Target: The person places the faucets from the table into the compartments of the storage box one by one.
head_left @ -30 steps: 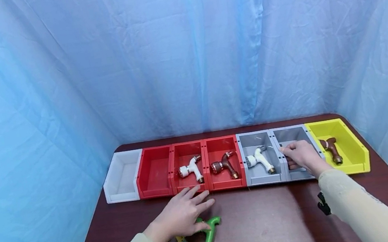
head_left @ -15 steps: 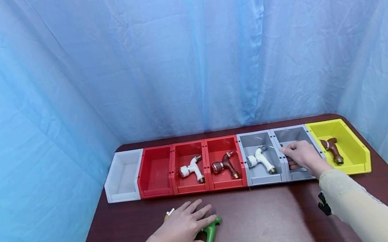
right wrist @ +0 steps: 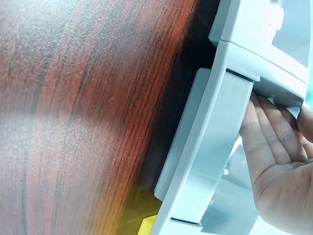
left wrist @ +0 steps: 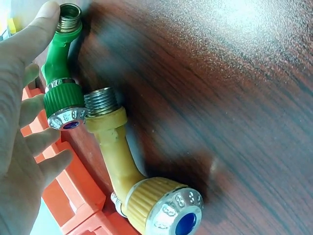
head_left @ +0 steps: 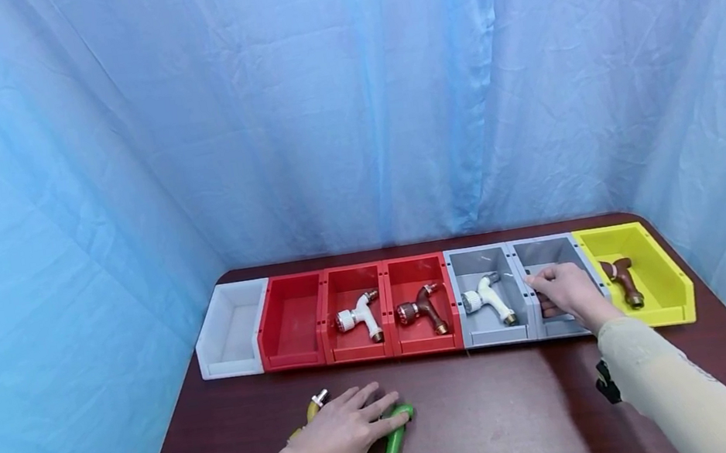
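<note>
My left hand [head_left: 345, 436] spreads over a green tap [head_left: 395, 441] lying on the table, its thumb at the brass threaded end and a finger by the spout. In the left wrist view the thumb touches the thread of the green tap [left wrist: 57, 58], while the other fingers extend behind it. A yellow tap [left wrist: 120, 156] lies close beside, mostly under the hand in the head view. My right hand [head_left: 566, 290] reaches into the second grey bin [right wrist: 215, 147]; its thumb is at the dividing wall's rim and its fingers lie against the inside of that wall.
Along the back of the table [head_left: 503, 409] runs a row of bins: white [head_left: 236, 367], red, grey and yellow [head_left: 671, 309]. White taps [head_left: 494, 301] and brown taps [head_left: 421, 312] lie singly in several of them. Blue curtains [head_left: 345, 104] surround the table.
My left hand has come down and back toward me onto the green tap, uncovering the yellow tap's spout. My right hand has stayed at the grey bin.
</note>
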A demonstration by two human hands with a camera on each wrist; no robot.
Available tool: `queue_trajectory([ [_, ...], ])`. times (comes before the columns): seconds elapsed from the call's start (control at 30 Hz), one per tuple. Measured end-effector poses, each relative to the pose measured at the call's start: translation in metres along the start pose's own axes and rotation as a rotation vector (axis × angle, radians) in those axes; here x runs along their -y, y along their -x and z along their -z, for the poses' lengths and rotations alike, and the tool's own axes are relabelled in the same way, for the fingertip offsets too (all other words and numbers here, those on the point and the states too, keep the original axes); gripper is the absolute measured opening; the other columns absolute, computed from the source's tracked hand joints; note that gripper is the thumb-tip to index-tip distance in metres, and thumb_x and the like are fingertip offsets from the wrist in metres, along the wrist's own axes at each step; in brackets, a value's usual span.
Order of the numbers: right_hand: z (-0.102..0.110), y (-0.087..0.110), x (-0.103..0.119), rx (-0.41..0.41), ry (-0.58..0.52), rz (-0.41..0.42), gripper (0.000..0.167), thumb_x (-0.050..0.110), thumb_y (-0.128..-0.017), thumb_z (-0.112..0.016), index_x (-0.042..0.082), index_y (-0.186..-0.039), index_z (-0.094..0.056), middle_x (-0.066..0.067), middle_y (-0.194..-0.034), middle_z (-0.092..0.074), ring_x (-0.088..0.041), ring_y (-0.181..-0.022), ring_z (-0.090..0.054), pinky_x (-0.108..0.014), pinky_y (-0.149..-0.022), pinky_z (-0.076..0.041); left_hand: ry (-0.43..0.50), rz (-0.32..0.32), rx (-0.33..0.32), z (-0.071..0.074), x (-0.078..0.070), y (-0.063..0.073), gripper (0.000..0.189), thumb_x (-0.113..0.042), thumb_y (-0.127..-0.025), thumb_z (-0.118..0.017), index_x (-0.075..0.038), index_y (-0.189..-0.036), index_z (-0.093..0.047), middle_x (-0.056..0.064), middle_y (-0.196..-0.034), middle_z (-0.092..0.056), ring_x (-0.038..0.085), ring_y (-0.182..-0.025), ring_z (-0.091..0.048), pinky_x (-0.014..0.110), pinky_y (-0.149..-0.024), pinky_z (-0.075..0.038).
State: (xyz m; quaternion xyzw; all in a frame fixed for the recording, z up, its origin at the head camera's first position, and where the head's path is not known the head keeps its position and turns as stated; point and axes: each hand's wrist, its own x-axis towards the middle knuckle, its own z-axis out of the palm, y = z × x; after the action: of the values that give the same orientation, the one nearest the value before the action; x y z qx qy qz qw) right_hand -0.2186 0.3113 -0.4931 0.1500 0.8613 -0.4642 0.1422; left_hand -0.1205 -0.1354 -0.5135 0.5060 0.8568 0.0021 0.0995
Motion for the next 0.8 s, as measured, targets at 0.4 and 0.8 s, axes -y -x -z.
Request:
queue_trajectory([
  [0.4,-0.001,-0.002,-0.001,0.002,0.011,0.007,0.044,0.035,-0.107,-0.054,-0.004,-0.123,-0.062,-0.014,-0.104,-0.063,-0.021,-0.085,-0.067,-0.037,-0.075,-0.063,-0.047,-0.028,0.012,-0.005,-0.01,0.001,0.083,-0.077,-0.087,-0.055,-0.035,-0.157,-0.041,0.0,-0.16,-0.043,0.033,-0.138,-0.051,0.046,-0.108,-0.049],
  [0.8,0.0,-0.004,-0.003,-0.001,-0.001,0.005,0.043,0.033,-0.107,-0.054,-0.006,-0.123,-0.062,-0.014,-0.102,-0.065,-0.02,-0.083,-0.067,-0.037,-0.074,-0.063,-0.056,-0.024,-0.021,-0.011,-0.012,0.0,0.073,-0.07,-0.091,-0.06,-0.035,-0.154,-0.047,0.003,-0.158,-0.045,0.028,-0.133,-0.054,0.041,-0.106,-0.051],
])
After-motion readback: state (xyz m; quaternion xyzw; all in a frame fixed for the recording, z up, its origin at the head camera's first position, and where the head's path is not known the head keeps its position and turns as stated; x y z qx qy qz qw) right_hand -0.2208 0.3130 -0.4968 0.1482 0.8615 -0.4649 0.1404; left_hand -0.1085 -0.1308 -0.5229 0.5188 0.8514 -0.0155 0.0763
